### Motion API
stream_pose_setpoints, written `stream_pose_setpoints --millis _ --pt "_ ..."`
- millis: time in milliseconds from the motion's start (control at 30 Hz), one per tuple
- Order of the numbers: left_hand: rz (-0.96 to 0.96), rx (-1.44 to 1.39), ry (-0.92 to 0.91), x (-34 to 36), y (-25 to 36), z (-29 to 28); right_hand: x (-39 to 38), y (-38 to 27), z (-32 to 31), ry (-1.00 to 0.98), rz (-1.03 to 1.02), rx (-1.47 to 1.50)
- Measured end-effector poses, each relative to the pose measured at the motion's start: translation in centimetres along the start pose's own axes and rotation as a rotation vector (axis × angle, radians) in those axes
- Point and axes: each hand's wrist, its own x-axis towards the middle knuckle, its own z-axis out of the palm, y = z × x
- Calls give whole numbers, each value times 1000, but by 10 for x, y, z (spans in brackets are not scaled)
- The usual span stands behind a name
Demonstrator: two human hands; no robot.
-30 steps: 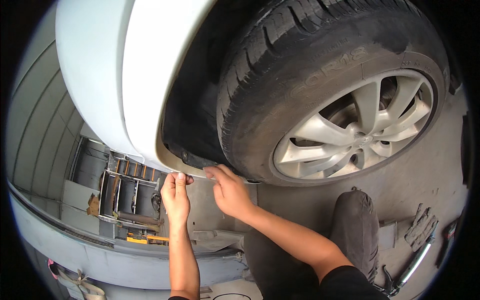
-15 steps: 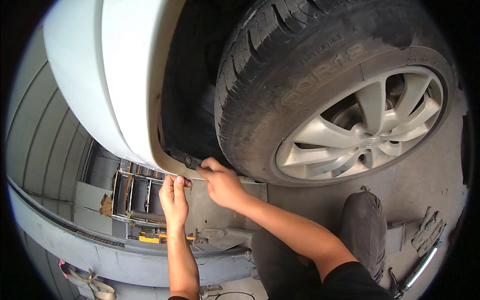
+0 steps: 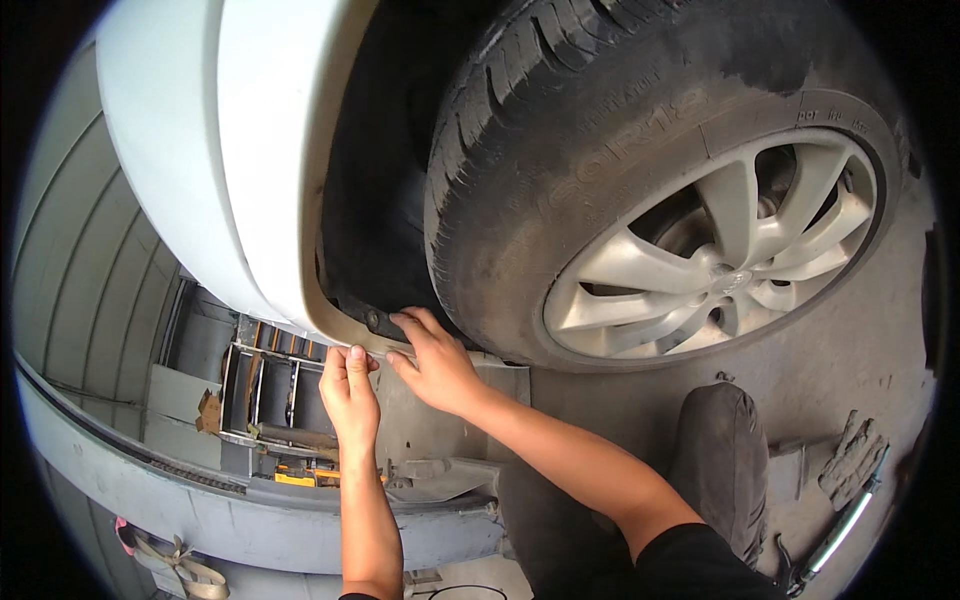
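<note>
A white car bumper [image 3: 262,150] curves down on the left, its pale edge bordering the wheel arch. At the lower corner of that edge, my left hand [image 3: 350,400] is closed, thumb and fingers pinching the rim. Just to the right, my right hand [image 3: 440,370] reaches in with its fingertips against the black wheel arch liner [image 3: 375,215], beside a round fastener [image 3: 374,319]. The right thumb is spread away from the fingers, below the rim. What lies behind the right fingertips is hidden.
A large tyre [image 3: 560,190] on a silver alloy wheel [image 3: 725,270] stands close right of my hands. Below left are a metal rack [image 3: 262,390] and a grey beam [image 3: 250,525]. Gloves [image 3: 853,460] and a silver-handled tool [image 3: 845,530] lie at lower right.
My right hand has loosened from the liner's edge: its fingers stretch out and the thumb has moved down, away from them. My left hand stays at the bumper rim. The view has shifted slightly.
</note>
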Motion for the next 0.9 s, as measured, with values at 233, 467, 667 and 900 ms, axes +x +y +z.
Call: stream_pose_setpoints --millis 233,467,667,900 --pt "-14 -8 -20 4 9 -3 10 15 5 -22 -52 -39" --pt "-48 -18 -59 7 12 -5 16 24 6 -60 -107 -17" --pt "-41 -28 -88 8 11 -7 18 19 -1 -118 -104 -79" --pt "-22 -17 -42 7 10 -8 21 17 1 -173 -106 -99"
